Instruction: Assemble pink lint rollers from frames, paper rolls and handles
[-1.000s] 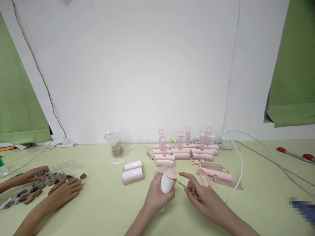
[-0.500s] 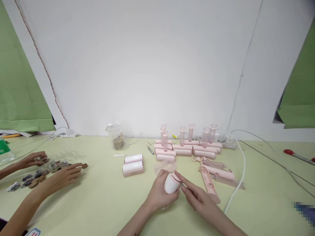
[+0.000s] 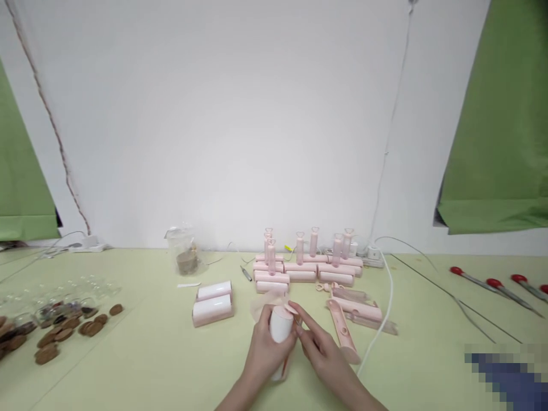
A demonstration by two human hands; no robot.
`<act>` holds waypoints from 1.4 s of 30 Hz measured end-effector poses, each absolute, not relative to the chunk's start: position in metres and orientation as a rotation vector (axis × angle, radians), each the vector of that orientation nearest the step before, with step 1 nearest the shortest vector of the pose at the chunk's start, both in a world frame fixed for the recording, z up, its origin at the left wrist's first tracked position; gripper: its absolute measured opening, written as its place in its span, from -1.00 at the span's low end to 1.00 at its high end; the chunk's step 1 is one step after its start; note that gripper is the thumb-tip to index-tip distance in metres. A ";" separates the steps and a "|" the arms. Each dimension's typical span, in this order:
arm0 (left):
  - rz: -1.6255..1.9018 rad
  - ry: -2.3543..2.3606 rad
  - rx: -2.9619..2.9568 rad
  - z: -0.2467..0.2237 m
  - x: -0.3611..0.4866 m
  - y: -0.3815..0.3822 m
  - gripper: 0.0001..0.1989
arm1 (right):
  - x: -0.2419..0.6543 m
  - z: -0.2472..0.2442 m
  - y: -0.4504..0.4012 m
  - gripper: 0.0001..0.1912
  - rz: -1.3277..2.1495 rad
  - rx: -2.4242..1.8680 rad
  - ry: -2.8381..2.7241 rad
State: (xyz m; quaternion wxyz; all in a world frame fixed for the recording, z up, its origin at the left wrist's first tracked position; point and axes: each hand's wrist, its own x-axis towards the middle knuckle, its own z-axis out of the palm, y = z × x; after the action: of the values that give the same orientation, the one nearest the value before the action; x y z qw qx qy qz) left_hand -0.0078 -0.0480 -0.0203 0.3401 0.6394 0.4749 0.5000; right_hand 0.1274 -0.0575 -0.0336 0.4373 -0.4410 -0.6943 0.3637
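My left hand [image 3: 264, 349] is wrapped round a white cylinder [image 3: 281, 324] with a pink end, held upright at a slight tilt near the front middle. My right hand [image 3: 317, 346] is closed at the cylinder's right side, its index finger on a small pink cap [image 3: 291, 309] that sits raised off the end. Whatever lies between my right thumb and fingers is too small to name. Behind my left hand is a translucent pink sheet [image 3: 259, 305]. To the right lie an open pink shell [image 3: 342, 333] and more pink tubes [image 3: 357, 308].
Rows of pink cylinders [image 3: 301, 271] stand behind, with heart-topped tubes on them. Two white cylinders [image 3: 213, 308] lie left of centre, near a plastic bag [image 3: 184, 257]. A white cable [image 3: 386, 308] crosses at right, before red-handled tools [image 3: 494, 283]. Cork pieces [image 3: 93, 327] lie far left.
The view has swung right, so most things appear further left. The pink cap now stands raised from the cylinder's end. The other person's hands at the left have left the view.
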 end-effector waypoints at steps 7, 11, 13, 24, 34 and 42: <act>1.421 1.173 1.427 -0.024 0.001 -0.046 -0.74 | 0.123 -0.030 -0.059 -0.45 0.905 -1.157 -1.705; 1.489 1.142 1.175 -0.024 -0.004 -0.039 -0.67 | 0.130 -0.025 -0.057 -0.54 0.873 -1.269 -1.685; 1.496 1.166 1.071 -0.024 -0.010 -0.035 -0.61 | 0.140 -0.026 -0.048 -0.58 0.830 -1.362 -1.668; 1.314 1.273 1.434 -0.014 -0.023 -0.044 -0.60 | 0.195 0.002 -0.035 -0.65 0.465 -1.747 -1.822; 1.222 1.368 1.801 -0.011 -0.031 -0.042 -0.69 | 0.142 0.019 -0.065 -0.75 0.594 -1.152 -2.167; 1.223 1.338 1.738 -0.009 -0.050 -0.030 -0.66 | 0.130 0.029 -0.038 -0.79 0.554 -1.162 -2.186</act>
State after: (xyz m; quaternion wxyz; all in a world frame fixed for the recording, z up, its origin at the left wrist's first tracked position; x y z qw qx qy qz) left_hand -0.0499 -0.0302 -0.0092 0.3100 0.6580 0.5065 0.4630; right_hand 0.1299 -0.0377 0.0286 0.2978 -0.4373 -0.8225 0.2086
